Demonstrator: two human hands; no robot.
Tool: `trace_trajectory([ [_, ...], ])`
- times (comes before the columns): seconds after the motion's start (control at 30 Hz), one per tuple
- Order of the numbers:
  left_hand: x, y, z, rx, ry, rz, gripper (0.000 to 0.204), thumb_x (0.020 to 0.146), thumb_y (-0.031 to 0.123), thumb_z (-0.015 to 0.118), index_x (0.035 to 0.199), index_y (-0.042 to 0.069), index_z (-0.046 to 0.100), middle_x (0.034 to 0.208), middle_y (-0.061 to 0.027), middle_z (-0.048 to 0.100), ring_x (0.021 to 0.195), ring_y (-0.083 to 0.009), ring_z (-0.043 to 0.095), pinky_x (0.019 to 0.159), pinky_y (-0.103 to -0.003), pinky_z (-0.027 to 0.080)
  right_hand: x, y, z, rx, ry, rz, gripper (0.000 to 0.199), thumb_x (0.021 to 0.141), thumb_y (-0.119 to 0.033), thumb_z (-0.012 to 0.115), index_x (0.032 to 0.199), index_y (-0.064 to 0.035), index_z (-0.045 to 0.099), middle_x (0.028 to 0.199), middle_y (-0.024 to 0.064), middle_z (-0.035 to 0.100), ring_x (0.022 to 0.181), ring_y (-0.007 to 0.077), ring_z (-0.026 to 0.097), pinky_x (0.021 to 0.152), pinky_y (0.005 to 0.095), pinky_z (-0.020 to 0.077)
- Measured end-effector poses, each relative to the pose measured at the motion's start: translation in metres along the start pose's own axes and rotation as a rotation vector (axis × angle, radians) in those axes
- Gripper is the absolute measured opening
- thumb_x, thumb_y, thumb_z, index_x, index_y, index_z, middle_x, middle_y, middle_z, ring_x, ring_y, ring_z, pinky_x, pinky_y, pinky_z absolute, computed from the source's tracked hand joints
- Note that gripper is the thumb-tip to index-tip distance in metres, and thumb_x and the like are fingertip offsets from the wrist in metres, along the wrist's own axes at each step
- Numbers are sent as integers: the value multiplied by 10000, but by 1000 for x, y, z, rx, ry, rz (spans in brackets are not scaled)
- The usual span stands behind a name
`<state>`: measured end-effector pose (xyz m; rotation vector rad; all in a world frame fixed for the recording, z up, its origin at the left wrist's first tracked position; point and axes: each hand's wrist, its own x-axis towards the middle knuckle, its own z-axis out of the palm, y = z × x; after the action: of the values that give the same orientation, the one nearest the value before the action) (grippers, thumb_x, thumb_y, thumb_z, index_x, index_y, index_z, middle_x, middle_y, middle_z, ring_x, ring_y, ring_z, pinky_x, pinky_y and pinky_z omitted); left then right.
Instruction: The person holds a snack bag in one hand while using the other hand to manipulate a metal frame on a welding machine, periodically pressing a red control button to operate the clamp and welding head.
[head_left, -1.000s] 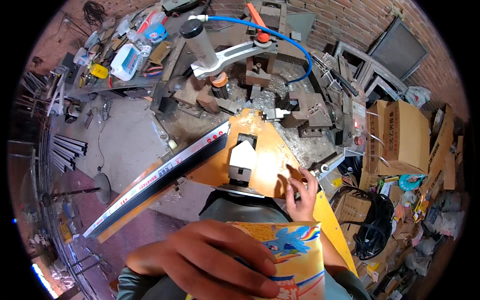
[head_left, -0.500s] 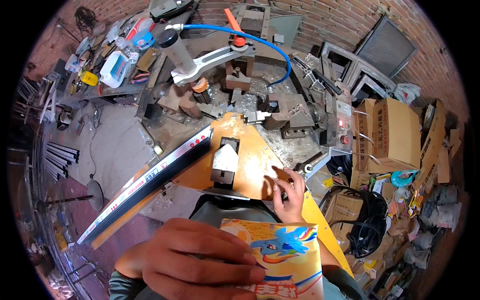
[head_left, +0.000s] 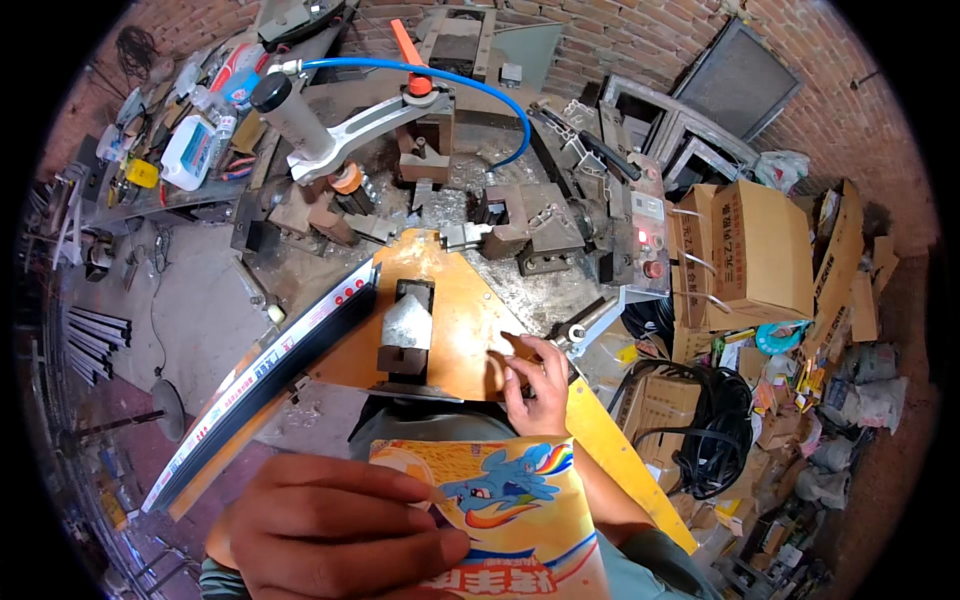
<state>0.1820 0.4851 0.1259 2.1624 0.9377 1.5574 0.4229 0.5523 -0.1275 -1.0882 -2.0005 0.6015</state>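
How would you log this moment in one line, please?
left hand: holds yellow packet; right hand: at orange plate; blue hose: joins grey cylinder

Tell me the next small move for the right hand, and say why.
Probably bring the right hand over to the free side of the yellow packet to steady it: only the left hand appears to grip the packet, while the right, loosely curled by the orange plate, seems to hold nothing.
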Motion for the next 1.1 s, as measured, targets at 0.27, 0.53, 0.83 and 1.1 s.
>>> trace_trajectory([
  [0.27, 6, -3, 0, 28, -32, -17, 192, 938, 126, 726, 1103, 77, 639, 1008, -167, 772, 786, -223, 647, 789, -418, 624, 4, 2, 1, 24, 3, 21, 176, 835, 22, 747, 1006, -7, 718, 1230, 176, 659, 1133, 385, 605, 987, 467, 497],
  [0.53, 7, -17, 4, -22, -37, 100, 218, 931, 203, 741, 1077, 93, 623, 991, -156, 780, 830, -230, 606, 761, -410, 603, 8, 0, -1, 92, 4, 42, 153, 851, 15, 748, 996, 1, 703, 1188, 170, 682, 1114, 376, 619, 977, 461, 494],
  [0.83, 1, 7, 8, -96, -22, -204, 214, 881, 151, 755, 1035, 30, 670, 922, -156, 732, 778, -244, 675, 741, -420, 627, 59, -72, -69, 629, 121, -280, 533, 989, -466, 659, 1263, -9, 630, 1247, 230, 660, 1110, 358, 636, 925, 464, 522],
  [1.1, 11, -8, 28, -64, 118, 94, 231, 846, 159, 769, 949, 5, 632, 801, -176, 688, 661, -259, 665, 653, -437, 628, 94, -107, -124, 617, -157, -685, 167, 987, -131, 672, 1126, -67, 739, 1142, 108, 768, 1141, 281, 685, 932, 429, 558],
])
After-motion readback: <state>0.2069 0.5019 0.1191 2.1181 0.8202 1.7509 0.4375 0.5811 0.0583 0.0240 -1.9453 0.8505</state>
